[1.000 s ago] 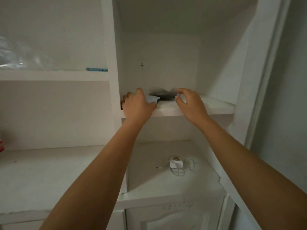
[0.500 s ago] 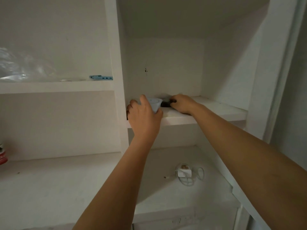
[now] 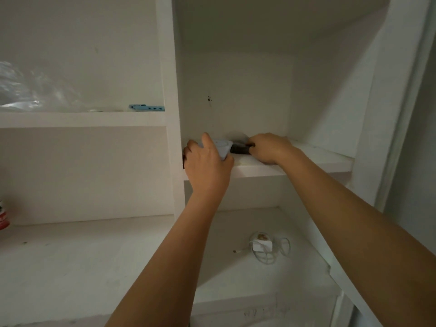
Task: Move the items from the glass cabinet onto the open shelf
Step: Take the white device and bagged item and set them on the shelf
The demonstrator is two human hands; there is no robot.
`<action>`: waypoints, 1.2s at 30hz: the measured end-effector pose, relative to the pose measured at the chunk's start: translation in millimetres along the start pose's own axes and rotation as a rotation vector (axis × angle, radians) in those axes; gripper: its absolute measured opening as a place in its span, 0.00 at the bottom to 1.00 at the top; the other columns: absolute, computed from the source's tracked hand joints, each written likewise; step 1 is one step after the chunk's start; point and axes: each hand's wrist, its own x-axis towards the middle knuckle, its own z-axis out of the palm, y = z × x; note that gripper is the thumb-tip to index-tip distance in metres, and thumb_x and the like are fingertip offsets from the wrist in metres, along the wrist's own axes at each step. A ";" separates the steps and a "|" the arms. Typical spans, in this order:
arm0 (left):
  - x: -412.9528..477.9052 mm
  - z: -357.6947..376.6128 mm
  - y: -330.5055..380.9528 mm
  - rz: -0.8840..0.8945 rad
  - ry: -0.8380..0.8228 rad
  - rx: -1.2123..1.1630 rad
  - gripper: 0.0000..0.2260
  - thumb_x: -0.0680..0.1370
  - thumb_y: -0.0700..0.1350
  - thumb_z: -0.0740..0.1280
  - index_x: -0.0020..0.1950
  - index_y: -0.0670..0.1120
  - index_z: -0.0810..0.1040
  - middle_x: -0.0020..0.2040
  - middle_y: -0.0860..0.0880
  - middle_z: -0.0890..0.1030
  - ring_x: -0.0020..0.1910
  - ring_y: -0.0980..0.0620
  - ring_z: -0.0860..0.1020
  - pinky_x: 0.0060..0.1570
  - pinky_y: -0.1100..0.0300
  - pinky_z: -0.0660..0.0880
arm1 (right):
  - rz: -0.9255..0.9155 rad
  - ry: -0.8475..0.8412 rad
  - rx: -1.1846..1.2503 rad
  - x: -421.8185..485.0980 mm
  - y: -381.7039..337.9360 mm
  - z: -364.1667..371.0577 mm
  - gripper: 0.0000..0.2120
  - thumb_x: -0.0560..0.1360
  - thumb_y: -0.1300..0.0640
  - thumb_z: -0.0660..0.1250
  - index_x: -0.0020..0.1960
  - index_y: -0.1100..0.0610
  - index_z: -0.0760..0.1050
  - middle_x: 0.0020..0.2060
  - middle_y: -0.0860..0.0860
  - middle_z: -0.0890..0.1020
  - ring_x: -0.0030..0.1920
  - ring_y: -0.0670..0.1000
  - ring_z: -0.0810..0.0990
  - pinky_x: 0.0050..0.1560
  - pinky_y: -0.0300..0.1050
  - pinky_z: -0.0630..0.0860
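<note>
- left hand [image 3: 207, 165] wrapped around a pale blue item [image 3: 221, 148], thumb on top, at the front left corner of the upper shelf [image 3: 316, 161]
- right hand [image 3: 269, 148] closed on a black item [image 3: 239, 148] just right of the blue one; the two touch
- lower shelf [image 3: 236, 279]: white charger [image 3: 262, 245] with coiled cable
- left bay: clear plastic [image 3: 23, 90], blue strip [image 3: 146, 107], red-white can [image 3: 3, 214] at frame edge

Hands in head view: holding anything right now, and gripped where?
Left hand grips a pale blue item around its left side. Right hand closes over the right end of a black item. Both sit on the shelf; lifted or not, cannot tell.
</note>
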 end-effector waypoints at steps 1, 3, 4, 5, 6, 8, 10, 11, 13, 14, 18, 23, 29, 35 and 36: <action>0.0 0.0 -0.1 0.000 -0.003 -0.004 0.24 0.72 0.49 0.67 0.63 0.40 0.65 0.56 0.36 0.72 0.54 0.37 0.71 0.51 0.48 0.69 | -0.010 0.013 -0.008 -5.4 0.7 -1.0 0.15 0.77 0.56 0.54 0.60 0.57 0.72 0.54 0.58 0.78 0.48 0.56 0.75 0.42 0.45 0.70; 0.3 -0.5 -0.2 -0.005 -0.010 -0.006 0.25 0.72 0.49 0.67 0.64 0.41 0.64 0.56 0.36 0.72 0.55 0.37 0.71 0.52 0.47 0.69 | -0.026 0.058 -0.019 -18.0 2.1 -1.7 0.14 0.77 0.56 0.54 0.59 0.57 0.73 0.51 0.58 0.79 0.45 0.55 0.75 0.37 0.44 0.68; 0.3 -0.9 0.0 -0.009 -0.011 -0.008 0.26 0.72 0.49 0.67 0.64 0.41 0.64 0.57 0.35 0.72 0.55 0.37 0.71 0.52 0.47 0.69 | -0.032 0.090 -0.018 -24.8 2.8 -1.4 0.14 0.77 0.56 0.55 0.57 0.57 0.74 0.50 0.58 0.79 0.43 0.55 0.74 0.36 0.44 0.67; 0.1 -1.6 0.3 -0.012 -0.012 -0.011 0.26 0.72 0.49 0.67 0.64 0.41 0.64 0.57 0.35 0.72 0.55 0.37 0.71 0.52 0.47 0.69 | -0.036 0.125 -0.011 -31.8 3.4 -1.0 0.13 0.76 0.57 0.56 0.57 0.57 0.74 0.49 0.58 0.80 0.43 0.55 0.74 0.38 0.44 0.68; -0.2 -2.1 0.5 -0.014 -0.012 -0.016 0.26 0.72 0.49 0.67 0.64 0.40 0.64 0.57 0.35 0.72 0.55 0.37 0.71 0.52 0.47 0.69 | -0.038 0.162 0.004 -38.7 3.8 -0.9 0.13 0.76 0.57 0.56 0.56 0.56 0.75 0.48 0.58 0.80 0.43 0.56 0.75 0.39 0.45 0.69; -0.7 -2.9 0.5 -0.011 -0.011 -0.023 0.26 0.71 0.49 0.68 0.64 0.40 0.64 0.57 0.35 0.72 0.56 0.37 0.71 0.52 0.47 0.69 | -0.037 0.230 0.027 -50.7 4.8 -1.4 0.13 0.75 0.58 0.57 0.55 0.56 0.75 0.48 0.57 0.80 0.45 0.57 0.76 0.39 0.45 0.69; -0.7 -3.3 -0.4 -0.014 -0.015 -0.039 0.27 0.71 0.48 0.68 0.65 0.41 0.64 0.58 0.35 0.72 0.57 0.36 0.70 0.53 0.47 0.69 | -0.043 0.271 0.030 -60.1 5.5 -1.0 0.13 0.75 0.58 0.56 0.55 0.56 0.75 0.49 0.56 0.79 0.47 0.57 0.76 0.39 0.45 0.69; -0.4 -3.6 -0.6 -0.018 -0.019 -0.050 0.27 0.71 0.48 0.68 0.66 0.41 0.63 0.58 0.35 0.72 0.57 0.36 0.70 0.53 0.46 0.70 | -0.043 0.286 0.034 -64.4 5.8 -0.5 0.13 0.75 0.57 0.56 0.55 0.56 0.75 0.50 0.56 0.79 0.48 0.57 0.76 0.39 0.46 0.70; 0.1 -4.4 -0.5 -0.028 -0.027 -0.066 0.28 0.71 0.47 0.69 0.67 0.41 0.62 0.59 0.35 0.71 0.58 0.36 0.70 0.53 0.46 0.70 | -0.033 0.312 0.040 -72.9 6.3 1.4 0.14 0.76 0.56 0.56 0.56 0.57 0.74 0.53 0.57 0.78 0.53 0.58 0.74 0.42 0.49 0.71; 0.2 -4.6 -0.3 -0.030 -0.027 -0.071 0.29 0.70 0.47 0.69 0.67 0.41 0.62 0.59 0.35 0.71 0.58 0.36 0.69 0.54 0.46 0.70 | -0.026 0.322 0.033 -77.2 6.4 2.3 0.14 0.76 0.55 0.56 0.57 0.57 0.73 0.54 0.57 0.77 0.55 0.59 0.72 0.44 0.50 0.71; -0.2 -4.6 -0.7 -0.024 -0.023 -0.078 0.30 0.70 0.46 0.70 0.67 0.41 0.62 0.60 0.35 0.71 0.59 0.35 0.69 0.54 0.46 0.70 | 0.004 0.347 -0.021 -89.6 5.8 2.5 0.16 0.76 0.52 0.56 0.59 0.58 0.71 0.56 0.58 0.77 0.57 0.60 0.70 0.48 0.51 0.70; -0.8 -5.5 -1.3 -0.015 -0.023 -0.089 0.30 0.69 0.45 0.70 0.67 0.41 0.62 0.59 0.35 0.71 0.59 0.36 0.69 0.55 0.47 0.69 | 0.012 0.328 0.028 -92.9 2.9 1.1 0.18 0.74 0.48 0.60 0.56 0.61 0.68 0.57 0.58 0.75 0.59 0.59 0.69 0.53 0.52 0.67; -1.7 -5.7 -2.0 -0.008 0.000 -0.116 0.29 0.69 0.45 0.70 0.67 0.41 0.63 0.59 0.35 0.72 0.58 0.36 0.70 0.54 0.47 0.70 | 0.038 0.298 0.050 -103.0 -0.6 0.2 0.21 0.73 0.46 0.62 0.57 0.60 0.65 0.57 0.59 0.76 0.58 0.59 0.71 0.57 0.55 0.66; -3.5 -6.5 -2.3 -0.008 0.010 -0.140 0.30 0.69 0.45 0.70 0.67 0.42 0.63 0.60 0.35 0.71 0.59 0.36 0.69 0.55 0.47 0.70 | 0.030 0.445 0.010 -111.4 6.5 11.3 0.21 0.74 0.55 0.61 0.65 0.57 0.63 0.61 0.55 0.74 0.61 0.58 0.69 0.57 0.54 0.67; -3.8 -7.4 -2.3 -0.005 0.011 -0.153 0.30 0.69 0.45 0.71 0.67 0.42 0.63 0.61 0.35 0.71 0.60 0.36 0.69 0.55 0.47 0.70 | 0.026 0.479 0.008 -112.5 7.9 14.1 0.21 0.74 0.57 0.60 0.66 0.56 0.64 0.62 0.55 0.74 0.61 0.57 0.68 0.57 0.54 0.66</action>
